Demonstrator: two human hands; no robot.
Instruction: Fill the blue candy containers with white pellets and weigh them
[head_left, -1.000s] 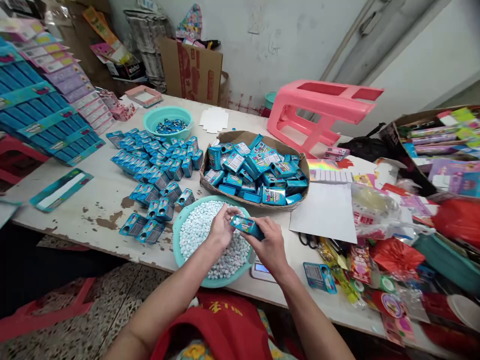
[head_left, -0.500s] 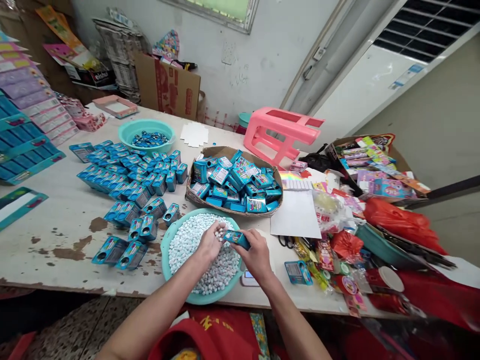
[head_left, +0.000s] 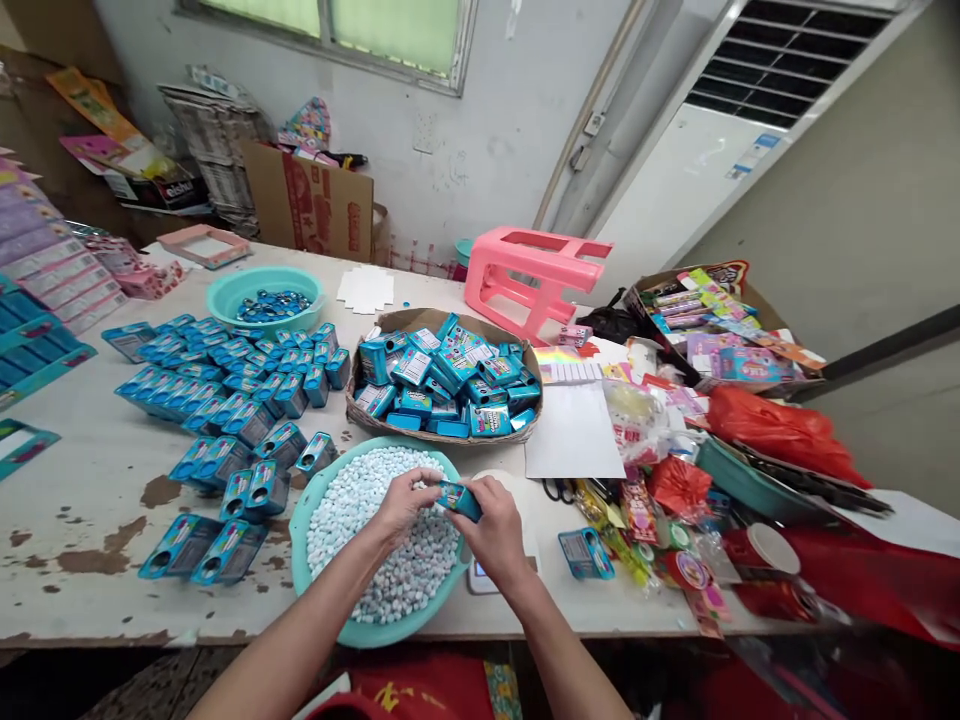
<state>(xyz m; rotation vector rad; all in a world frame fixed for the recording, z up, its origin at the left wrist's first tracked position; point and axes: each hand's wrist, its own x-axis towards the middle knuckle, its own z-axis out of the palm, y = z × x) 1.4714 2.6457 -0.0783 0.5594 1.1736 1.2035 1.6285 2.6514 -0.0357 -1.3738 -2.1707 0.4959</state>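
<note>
My right hand (head_left: 495, 525) grips a small blue candy tin (head_left: 459, 500), held tilted over the right side of a turquoise basin (head_left: 300, 535). Against the tin's left end, the curled fingers of my left hand (head_left: 405, 505) are closed; they hide most of what they hold, which was white candies a moment ago. Small white candies (head_left: 352, 515) fill the basin below both hands. Behind it, a cut-down cardboard box (head_left: 442, 437) holds many blue tins (head_left: 461, 370). Rows of upright blue tins (head_left: 217, 375) with round openings stand to the left.
A turquoise bowl (head_left: 217, 300) holds small blue and dark pieces. A pink plastic stool (head_left: 525, 265) lies on its side at the back. White paper (head_left: 574, 430), a lone blue tin (head_left: 585, 553), a red bag (head_left: 780, 430) and assorted packets crowd the right. A white device (head_left: 484, 578) is partly under my right hand.
The view has shifted, moving the table slightly left and down in the picture. My left fingers have closed against the tin's end; the candies seen in them before are now hidden.
</note>
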